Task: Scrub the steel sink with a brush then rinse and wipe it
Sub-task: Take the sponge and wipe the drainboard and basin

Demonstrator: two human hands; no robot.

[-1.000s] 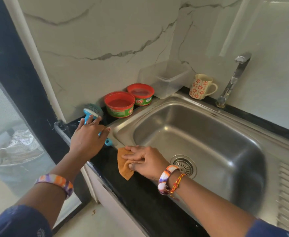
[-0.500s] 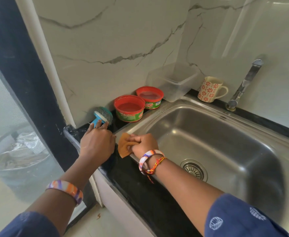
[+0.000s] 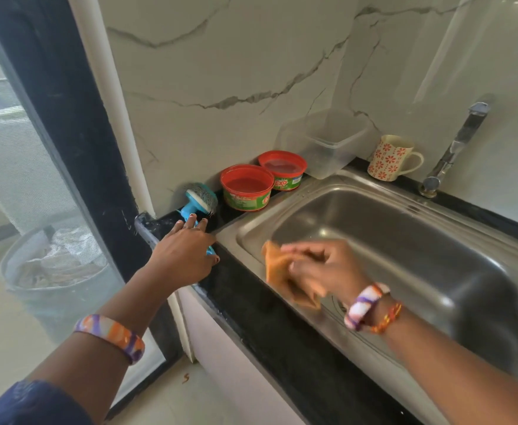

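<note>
Right hand [image 3: 319, 271]: clutching a crumpled orange wiping cloth [image 3: 277, 268], now lifted off the rim over the stainless-steel sink basin [image 3: 404, 237]; wiping apparently paused. Left hand [image 3: 187, 250]: open, still resting on the blue-handled wire-bristle brush [image 3: 197, 202] on the black stone counter [image 3: 270, 320].

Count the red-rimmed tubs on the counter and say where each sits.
2. The nearer tub sits on the black counter just right of the blue brush; the farther tub stands behind it, beside the clear container. None seems hidden.
</note>
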